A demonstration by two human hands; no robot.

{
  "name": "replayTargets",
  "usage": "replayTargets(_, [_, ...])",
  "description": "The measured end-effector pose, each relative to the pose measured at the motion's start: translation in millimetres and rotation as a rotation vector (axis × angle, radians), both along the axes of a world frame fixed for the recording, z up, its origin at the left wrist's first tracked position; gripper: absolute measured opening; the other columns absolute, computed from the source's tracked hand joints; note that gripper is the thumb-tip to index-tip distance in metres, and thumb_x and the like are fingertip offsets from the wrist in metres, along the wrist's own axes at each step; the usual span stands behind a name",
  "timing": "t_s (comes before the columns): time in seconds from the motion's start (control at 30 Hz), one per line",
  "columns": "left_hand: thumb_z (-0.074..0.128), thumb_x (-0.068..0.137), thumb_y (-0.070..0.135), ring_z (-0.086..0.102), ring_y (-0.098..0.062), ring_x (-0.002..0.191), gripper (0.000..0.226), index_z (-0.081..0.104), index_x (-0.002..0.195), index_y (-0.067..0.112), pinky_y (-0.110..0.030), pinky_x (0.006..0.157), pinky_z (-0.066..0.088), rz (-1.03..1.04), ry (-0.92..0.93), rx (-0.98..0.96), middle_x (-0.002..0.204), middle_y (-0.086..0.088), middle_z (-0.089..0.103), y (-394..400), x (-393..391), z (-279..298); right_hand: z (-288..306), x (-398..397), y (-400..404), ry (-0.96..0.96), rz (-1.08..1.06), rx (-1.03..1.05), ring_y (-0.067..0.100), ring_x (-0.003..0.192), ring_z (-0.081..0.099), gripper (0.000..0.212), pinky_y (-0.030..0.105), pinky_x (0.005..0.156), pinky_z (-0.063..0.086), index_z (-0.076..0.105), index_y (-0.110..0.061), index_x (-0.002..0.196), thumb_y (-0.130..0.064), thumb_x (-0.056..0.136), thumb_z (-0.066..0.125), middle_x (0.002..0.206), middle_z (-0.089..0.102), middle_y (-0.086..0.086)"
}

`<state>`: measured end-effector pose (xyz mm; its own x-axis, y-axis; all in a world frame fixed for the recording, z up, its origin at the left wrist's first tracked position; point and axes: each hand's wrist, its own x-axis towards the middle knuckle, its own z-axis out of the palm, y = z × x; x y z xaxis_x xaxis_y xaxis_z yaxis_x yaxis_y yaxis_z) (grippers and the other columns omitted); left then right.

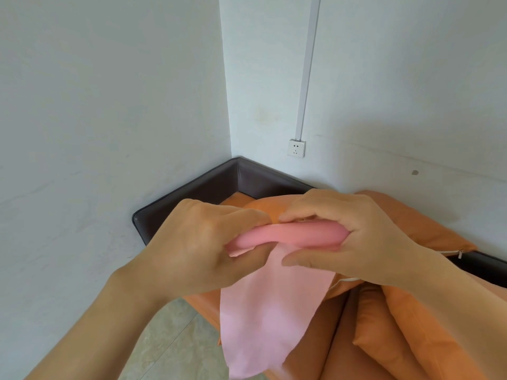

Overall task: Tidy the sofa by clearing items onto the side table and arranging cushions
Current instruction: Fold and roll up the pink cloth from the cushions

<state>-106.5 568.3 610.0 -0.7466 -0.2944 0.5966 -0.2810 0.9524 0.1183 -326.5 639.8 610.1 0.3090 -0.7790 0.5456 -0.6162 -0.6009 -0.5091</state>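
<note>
Both hands were held up in front of the sofa [340,333], gripping a pink cloth [263,319] between them. The left hand [203,242] pinched one end of the cloth's rolled top edge, fingers curled over it and thumb beneath. The right hand [345,237] clenched the other end, its thumb stretched under the roll. From that roll the rest of the cloth hung straight down in a flat panel, above the sofa's orange seat and clear of it. Behind the hands an orange cushion [406,223] leaned against the sofa's dark brown back edge [219,182], near the corner where the back met the armrest. A zip pull showed at the cushion's right corner. A wall socket [296,148] sat above the sofa's back.
</note>
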Motion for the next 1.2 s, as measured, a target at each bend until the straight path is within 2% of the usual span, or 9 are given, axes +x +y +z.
replayTargets(0.17, [0.066, 0.085, 0.039, 0.049, -0.013, 0.052, 0.023, 0.074, 0.098, 0.023, -0.033, 0.042, 0.039, 0.014, -0.014, -0.039, 0.071, 0.011, 0.065, 1.2, 1.1, 1.8, 1.9, 0.9, 0.5, -0.047, 0.009, 0.049, 0.007, 0.087, 0.067, 0.018, 0.016, 0.073, 0.049, 0.070, -0.021, 0.102, -0.024, 0.084, 0.072, 0.092, 0.070, -0.013])
replayTargets(0.3, [0.069, 0.085, 0.035, 0.049, -0.010, 0.055, 0.022, 0.074, 0.098, 0.019, -0.032, 0.041, 0.040, 0.004, 0.017, -0.043, 0.075, 0.012, 0.067, 2.4, 1.3, 3.0, 2.7, 0.9, 5.0, -0.177, 0.011, 0.153, 0.001, 0.091, 0.067, 0.020, 0.009, 0.074, 0.047, 0.068, -0.028, 0.105, -0.032, 0.085, 0.072, 0.099, 0.071, -0.017])
replayTargets(0.43, [0.061, 0.089, 0.034, 0.041, -0.012, 0.048, 0.020, 0.074, 0.092, 0.018, -0.031, 0.042, 0.036, -0.025, 0.039, 0.055, 0.063, 0.007, 0.062, 3.4, 3.4, 5.0, 2.8, 1.2, 6.2, -0.028, -0.014, -0.005, 0.008, 0.092, 0.065, 0.039, 0.016, 0.077, 0.048, 0.067, -0.019, 0.109, -0.034, 0.075, 0.078, 0.101, 0.068, -0.012])
replayTargets(0.5, [0.061, 0.088, 0.035, 0.045, -0.013, 0.048, 0.021, 0.074, 0.090, 0.019, -0.031, 0.043, 0.038, -0.027, 0.040, 0.078, 0.064, 0.007, 0.063, 5.0, 4.9, 6.4, 0.6, 1.6, 5.2, -0.002, -0.013, -0.059, 0.010, 0.091, 0.065, 0.034, 0.020, 0.078, 0.049, 0.068, -0.015, 0.107, -0.031, 0.077, 0.078, 0.099, 0.068, -0.009])
replayTargets(0.67, [0.071, 0.082, 0.036, 0.056, -0.009, 0.059, 0.027, 0.073, 0.106, 0.024, -0.031, 0.044, 0.045, -0.008, 0.034, 0.003, 0.085, 0.015, 0.070, 7.4, 3.7, 6.2, -1.2, -1.4, 7.2, -0.136, 0.001, 0.047, 0.000, 0.096, 0.066, 0.023, 0.010, 0.077, 0.047, 0.062, -0.016, 0.114, -0.021, 0.092, 0.064, 0.105, 0.071, -0.014])
replayTargets(0.87, [0.064, 0.087, 0.031, 0.050, -0.014, 0.052, 0.019, 0.074, 0.094, 0.018, -0.034, 0.043, 0.042, -0.014, 0.057, 0.045, 0.069, 0.008, 0.065, 8.6, 4.0, 6.3, -0.9, -1.7, 8.9, -0.093, 0.002, 0.011, -0.001, 0.096, 0.064, 0.034, 0.008, 0.079, 0.044, 0.064, -0.017, 0.115, -0.030, 0.085, 0.070, 0.105, 0.070, -0.015])
replayTargets(0.93, [0.063, 0.087, 0.031, 0.051, -0.017, 0.052, 0.018, 0.074, 0.093, 0.018, -0.034, 0.045, 0.042, -0.036, 0.062, 0.106, 0.068, 0.006, 0.064, 8.6, 4.7, 7.0, -1.7, -0.5, 8.7, -0.019, 0.015, -0.073, 0.005, 0.093, 0.063, 0.041, 0.014, 0.078, 0.045, 0.064, -0.018, 0.113, -0.035, 0.078, 0.076, 0.103, 0.067, -0.012])
replayTargets(1.0, [0.063, 0.086, 0.033, 0.052, -0.017, 0.053, 0.018, 0.074, 0.093, 0.019, -0.034, 0.046, 0.042, -0.042, 0.057, 0.130, 0.068, 0.006, 0.065, 9.9, 5.0, 7.2, -2.4, -0.5, 7.1, 0.025, 0.016, -0.151, 0.009, 0.089, 0.064, 0.033, 0.021, 0.076, 0.049, 0.065, -0.019, 0.108, -0.033, 0.080, 0.075, 0.098, 0.068, -0.009])
replayTargets(1.2, [0.069, 0.086, 0.038, 0.056, -0.004, 0.062, 0.022, 0.074, 0.103, 0.026, -0.032, 0.046, 0.045, -0.021, 0.028, 0.020, 0.080, 0.016, 0.068, 13.9, 2.3, 10.0, -0.6, -0.5, 11.0, -0.102, 0.055, 0.012, -0.007, 0.085, 0.064, 0.025, 0.003, 0.073, 0.042, 0.065, -0.020, 0.112, -0.019, 0.088, 0.068, 0.099, 0.070, -0.018])
